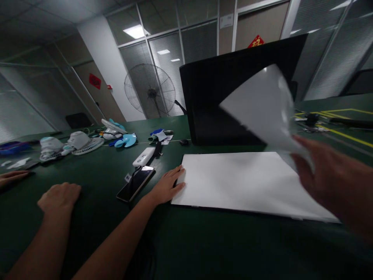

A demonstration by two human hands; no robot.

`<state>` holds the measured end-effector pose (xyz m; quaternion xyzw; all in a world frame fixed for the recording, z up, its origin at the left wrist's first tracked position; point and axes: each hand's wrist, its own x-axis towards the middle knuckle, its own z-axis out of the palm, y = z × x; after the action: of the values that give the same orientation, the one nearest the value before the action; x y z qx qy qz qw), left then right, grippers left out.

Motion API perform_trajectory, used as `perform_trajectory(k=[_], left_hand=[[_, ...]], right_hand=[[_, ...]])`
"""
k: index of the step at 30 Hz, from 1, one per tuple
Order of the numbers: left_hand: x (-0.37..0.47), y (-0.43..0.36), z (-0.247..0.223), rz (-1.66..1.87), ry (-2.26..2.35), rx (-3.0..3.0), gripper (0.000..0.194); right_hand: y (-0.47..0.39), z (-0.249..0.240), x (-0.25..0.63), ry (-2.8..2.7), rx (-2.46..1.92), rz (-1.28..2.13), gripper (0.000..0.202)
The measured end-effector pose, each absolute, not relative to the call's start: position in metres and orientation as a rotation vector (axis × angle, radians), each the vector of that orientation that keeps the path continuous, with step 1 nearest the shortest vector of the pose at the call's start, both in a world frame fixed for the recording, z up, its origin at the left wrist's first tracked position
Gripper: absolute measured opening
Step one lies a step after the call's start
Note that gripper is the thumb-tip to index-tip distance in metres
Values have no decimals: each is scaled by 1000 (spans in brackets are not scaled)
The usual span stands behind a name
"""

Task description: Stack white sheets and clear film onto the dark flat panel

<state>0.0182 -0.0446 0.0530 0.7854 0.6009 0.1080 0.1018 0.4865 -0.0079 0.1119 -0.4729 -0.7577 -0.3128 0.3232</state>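
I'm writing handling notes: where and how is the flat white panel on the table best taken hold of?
Likely by the short ends of the white panel, coming from left and right: it lies flat, long and thin. The left hand touches its left end; the right hand holds the raised sheet, so would need freeing first.

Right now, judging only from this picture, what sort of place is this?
Probably an office or meeting room used as a workshop: blind-covered glass partitions suggest an office, while the large green table, bearing loose blue fan blades, suggests hands-on assembly or repair work.
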Motion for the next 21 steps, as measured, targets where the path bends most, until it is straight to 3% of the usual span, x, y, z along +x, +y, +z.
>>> perform_trajectory(k=[4,9,17,21], left_hand=[[13,-39,44,361,1746,2352,63],[7,-35,37,382,1689,2377,69],[13,-37,42,459,1760,2244,61],[16,-38,46,466,1793,2179,70]], right_hand=[[-27,77,424,-2403,-821,-539,45],[-19,35,415,-2690,-857,-29,55],[-12,41,423,-2776,-794,265,68],[-9,42,416,-2822,-745,338,69]])
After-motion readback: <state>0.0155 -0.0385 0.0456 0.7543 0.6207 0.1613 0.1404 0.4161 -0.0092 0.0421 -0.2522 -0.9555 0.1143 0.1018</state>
